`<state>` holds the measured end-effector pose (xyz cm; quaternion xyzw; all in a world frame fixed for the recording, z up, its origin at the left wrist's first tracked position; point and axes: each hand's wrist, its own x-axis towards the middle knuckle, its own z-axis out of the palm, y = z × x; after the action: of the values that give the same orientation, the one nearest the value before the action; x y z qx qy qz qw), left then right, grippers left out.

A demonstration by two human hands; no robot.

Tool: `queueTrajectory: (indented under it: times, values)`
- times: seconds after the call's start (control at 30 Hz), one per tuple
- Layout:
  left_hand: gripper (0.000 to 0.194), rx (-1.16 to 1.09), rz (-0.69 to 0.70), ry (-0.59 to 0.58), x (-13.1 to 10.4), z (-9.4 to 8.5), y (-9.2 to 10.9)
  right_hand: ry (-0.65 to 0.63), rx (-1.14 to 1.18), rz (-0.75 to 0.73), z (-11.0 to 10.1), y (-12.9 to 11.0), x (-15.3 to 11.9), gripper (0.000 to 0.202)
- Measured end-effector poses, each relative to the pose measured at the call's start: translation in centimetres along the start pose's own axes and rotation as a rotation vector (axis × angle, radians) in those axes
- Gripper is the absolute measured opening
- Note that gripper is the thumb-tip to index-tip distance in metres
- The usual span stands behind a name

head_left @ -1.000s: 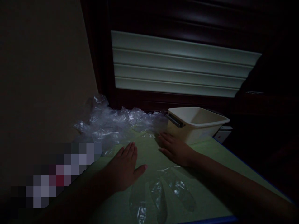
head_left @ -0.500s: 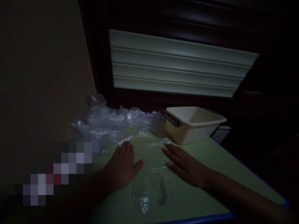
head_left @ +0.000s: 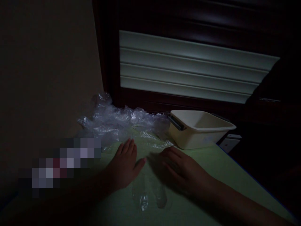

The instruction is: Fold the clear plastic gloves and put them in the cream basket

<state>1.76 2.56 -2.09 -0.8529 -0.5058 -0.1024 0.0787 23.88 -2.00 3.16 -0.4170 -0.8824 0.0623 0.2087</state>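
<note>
My left hand (head_left: pixel 125 166) lies flat on the pale green tabletop (head_left: pixel 192 204), fingers stretched forward and thumb out to the side. My right hand (head_left: pixel 188 171) hovers just above the surface with bent, parted fingers, its shadow beneath, and nothing seen in it. Between the hands and nearer to me lies a clear plastic piece (head_left: pixel 143 203) with a long, sole-like outline. Beside it is a second similar clear shape (head_left: pixel 161 197); whether the two are joined I cannot tell. Ahead of my fingertips, crumpled clear plastic bags (head_left: pixel 113 121) spread across the back of the table.
A cream plastic bin (head_left: pixel 195 138) with dark handles stands at the back right, near the table's blue edge (head_left: pixel 254 177). Past that edge is a small white box (head_left: pixel 230 142). A wall (head_left: pixel 51 69) rises at left, and a dark-framed slatted panel (head_left: pixel 183 69) behind.
My right hand has lifted off the table and its fingers have bent. The left hand stays flat in nearly the same place. The view has turned slightly.
</note>
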Motion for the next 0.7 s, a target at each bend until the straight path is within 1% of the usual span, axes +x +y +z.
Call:
queueTrajectory:
  times: [0.07,0.1,0.17,0.23,0.33,0.4,0.47,0.53,0.6,0.67,0.7]
  values:
    - [0.060,0.000,0.013,0.022,-0.1,0.2,-0.1,-0.062,-0.030,-0.055,1.0,-1.0,1.6,0.018]
    - [0.057,-0.003,0.024,0.031,-0.1,0.3,-0.2,-0.079,-0.057,-0.056,1.6,-1.1,2.2,0.016]
    - [0.051,-0.016,0.052,0.048,-0.2,0.5,-0.6,-0.086,-0.085,-0.036,2.7,-0.7,2.8,0.014]
    - [0.046,-0.035,0.072,0.064,-0.4,0.4,-1.1,-0.083,-0.088,-0.015,3.2,0.3,2.9,0.014]
    - [0.044,-0.130,0.132,0.137,-0.8,-0.2,-1.8,-0.101,-0.057,-0.001,2.9,1.7,2.4,0.010]
    - [0.038,-0.246,0.237,0.210,-1.0,-1.0,-2.0,-0.122,-0.019,0.015,2.3,2.1,2.1,0.008]
    - [0.038,-0.347,0.372,0.237,-1.3,-2.0,-1.9,-0.135,0.017,0.027,1.7,2.0,1.9,0.009]
    - [0.042,-0.406,0.501,0.207,-1.5,-2.8,-1.6,-0.126,0.034,0.020,1.2,1.6,1.7,0.009]
    - [0.040,-0.423,0.574,0.133,-1.6,-3.3,-1.2,-0.111,0.047,-0.029,0.8,1.1,1.4,0.008]
    - [0.035,-0.417,0.561,0.051,-1.6,-3.5,-0.8,-0.096,0.055,-0.116,0.5,0.6,1.1,0.009]
    - [0.033,-0.408,0.546,0.042,-1.6,-3.4,-0.6,-0.091,0.057,-0.164,0.5,0.4,0.9,0.009]
